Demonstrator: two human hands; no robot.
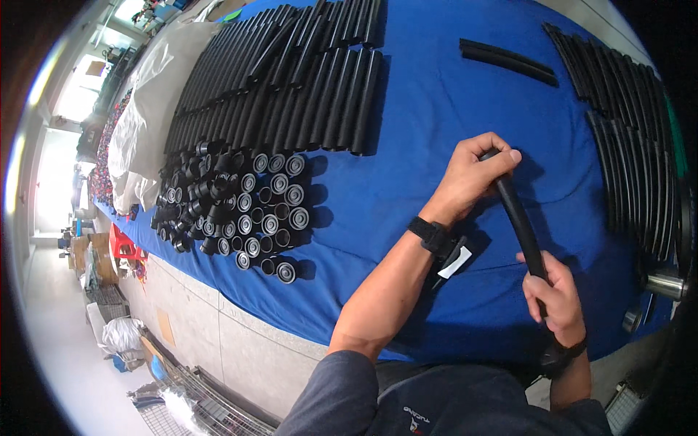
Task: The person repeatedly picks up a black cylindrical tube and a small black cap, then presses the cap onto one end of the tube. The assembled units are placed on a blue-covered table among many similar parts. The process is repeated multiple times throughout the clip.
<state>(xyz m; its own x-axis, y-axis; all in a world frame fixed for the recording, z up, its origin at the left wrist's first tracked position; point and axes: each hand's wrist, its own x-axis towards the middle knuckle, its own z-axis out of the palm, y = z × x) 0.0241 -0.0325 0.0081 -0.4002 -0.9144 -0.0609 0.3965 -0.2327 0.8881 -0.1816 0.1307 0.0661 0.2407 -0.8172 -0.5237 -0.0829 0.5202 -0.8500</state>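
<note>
A long black rubber tube (522,225) is held over the blue cloth-covered table (436,123). My left hand (476,174) grips the tube's far end, fingers curled over its tip. My right hand (556,294) grips the near end, close to the table's front edge. Both wrists wear black straps. The tube runs slightly tilted between the two hands.
Rows of black tubes (291,80) lie at the back left, with a cluster of short black caps (254,211) in front of them. More curved tubes (632,145) line the right side, and two lie apart (509,59) at the back. A metal cylinder (663,283) sits at the right edge.
</note>
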